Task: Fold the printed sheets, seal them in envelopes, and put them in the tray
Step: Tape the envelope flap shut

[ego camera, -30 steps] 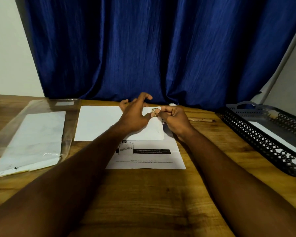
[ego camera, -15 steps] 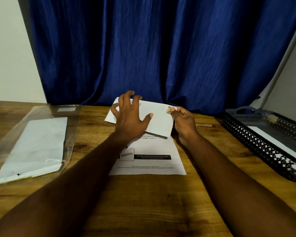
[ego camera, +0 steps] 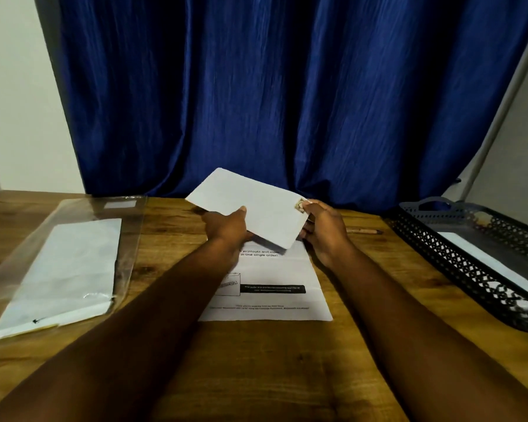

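Observation:
A white envelope (ego camera: 256, 205) with a small stamp at its right corner is held tilted above the table. My left hand (ego camera: 227, 228) grips its lower left edge, thumb on top. My right hand (ego camera: 323, 226) pinches its right corner at the stamp. Under it a printed sheet (ego camera: 275, 287) lies flat on the wooden table (ego camera: 256, 360). The black mesh tray (ego camera: 470, 263) stands at the right with a white envelope (ego camera: 485, 260) inside.
A clear plastic bag holding a stack of white envelopes (ego camera: 61, 272) lies at the left. A pencil (ego camera: 363, 231) rests beyond my right hand, near the tray. A blue curtain (ego camera: 287, 102) hangs behind the table.
Both hands have lifted the envelope off the table and tilted it up. My left hand moved from lying flat on top to gripping its lower edge.

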Demonstrator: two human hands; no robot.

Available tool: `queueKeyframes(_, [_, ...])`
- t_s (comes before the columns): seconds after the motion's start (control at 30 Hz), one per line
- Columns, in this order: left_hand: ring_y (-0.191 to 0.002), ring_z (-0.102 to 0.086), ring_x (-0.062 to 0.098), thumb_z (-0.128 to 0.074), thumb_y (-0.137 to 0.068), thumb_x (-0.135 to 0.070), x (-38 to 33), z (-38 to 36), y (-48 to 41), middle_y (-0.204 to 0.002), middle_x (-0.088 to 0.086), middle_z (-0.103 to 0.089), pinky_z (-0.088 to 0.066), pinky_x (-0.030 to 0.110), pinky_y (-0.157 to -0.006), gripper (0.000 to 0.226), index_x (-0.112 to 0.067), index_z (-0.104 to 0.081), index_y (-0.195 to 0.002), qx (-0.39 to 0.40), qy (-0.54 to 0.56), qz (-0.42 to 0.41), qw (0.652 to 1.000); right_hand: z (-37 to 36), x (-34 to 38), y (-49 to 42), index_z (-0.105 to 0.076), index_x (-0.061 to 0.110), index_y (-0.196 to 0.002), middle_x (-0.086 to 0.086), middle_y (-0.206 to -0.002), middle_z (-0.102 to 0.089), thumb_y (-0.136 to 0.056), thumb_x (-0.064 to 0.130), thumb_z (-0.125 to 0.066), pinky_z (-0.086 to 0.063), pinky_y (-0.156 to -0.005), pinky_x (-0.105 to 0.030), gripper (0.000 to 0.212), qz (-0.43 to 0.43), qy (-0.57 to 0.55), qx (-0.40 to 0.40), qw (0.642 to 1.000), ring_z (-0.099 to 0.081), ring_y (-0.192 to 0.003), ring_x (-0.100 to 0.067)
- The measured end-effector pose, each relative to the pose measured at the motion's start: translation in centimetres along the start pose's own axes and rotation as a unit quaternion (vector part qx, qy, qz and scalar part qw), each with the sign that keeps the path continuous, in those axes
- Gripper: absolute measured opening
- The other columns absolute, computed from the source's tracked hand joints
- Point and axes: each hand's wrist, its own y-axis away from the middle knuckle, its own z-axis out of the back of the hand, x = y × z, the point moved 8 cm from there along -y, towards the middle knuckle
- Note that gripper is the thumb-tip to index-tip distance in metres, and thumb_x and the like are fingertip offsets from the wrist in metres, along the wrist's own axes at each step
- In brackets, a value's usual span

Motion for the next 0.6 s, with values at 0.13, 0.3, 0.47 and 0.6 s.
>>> queueKeyframes(0.13, [-0.106, -0.07, 0.02, -0.071, -0.099, -0.012, -1.6, 0.0, 0.0, -0.122, 0.0, -0.07, -0.061, 0.034, -0.082, 0.043, -0.018, -0.05, -0.136, 0.012, -0.027, -0.071, 0.997, 0.8, -0.4, -0.1, -0.074, 0.015, -0.113, -0.012, -0.101, -0.081, -0.105, 0.037, -0.061, -0.054, -0.077, -0.036, 0.027, -0.044, 0.079, -0.022, 0.996, -0.071, -0.084, -0.023])
queueKeyframes(0.3, [-0.102, -0.072, 0.016, -0.073, -0.098, -0.016, -1.3, -2.7, 1.1, -0.124, 0.0, -0.071, -0.061, 0.029, -0.077, 0.041, -0.017, -0.05, -0.133, 0.141, -0.094, -0.098, 0.981, 1.8, 0.5, -0.6, -0.077, 0.013, -0.113, -0.011, -0.103, -0.082, -0.099, 0.049, -0.069, -0.058, -0.069, -0.039, 0.04, -0.065, 0.113, -0.012, 0.991, -0.076, -0.086, -0.032])
queueKeyframes(0.47, [-0.097, -0.07, 0.009, -0.075, -0.097, -0.013, -1.2, -3.1, 1.3, -0.116, -0.002, -0.071, -0.055, 0.022, -0.071, 0.039, -0.016, -0.052, -0.128, 0.157, -0.117, -0.114, 0.974, 2.0, 3.0, -0.2, -0.077, 0.014, -0.114, 0.001, -0.105, -0.081, -0.107, 0.039, -0.061, -0.055, -0.076, -0.031, 0.03, 0.018, 0.228, 0.022, 0.973, -0.075, -0.096, -0.018])
queueKeyframes(0.6, [-0.094, -0.07, 0.008, -0.076, -0.096, -0.015, -1.3, -3.7, 2.0, -0.112, -0.004, -0.07, -0.056, 0.021, -0.069, 0.039, -0.015, -0.054, -0.128, 0.178, -0.143, -0.114, 0.967, 1.2, 3.0, 0.4, -0.076, 0.017, -0.114, 0.001, -0.108, -0.082, -0.104, 0.032, -0.069, -0.063, -0.09, -0.036, 0.02, 0.048, 0.277, 0.073, 0.957, -0.078, -0.101, -0.021])
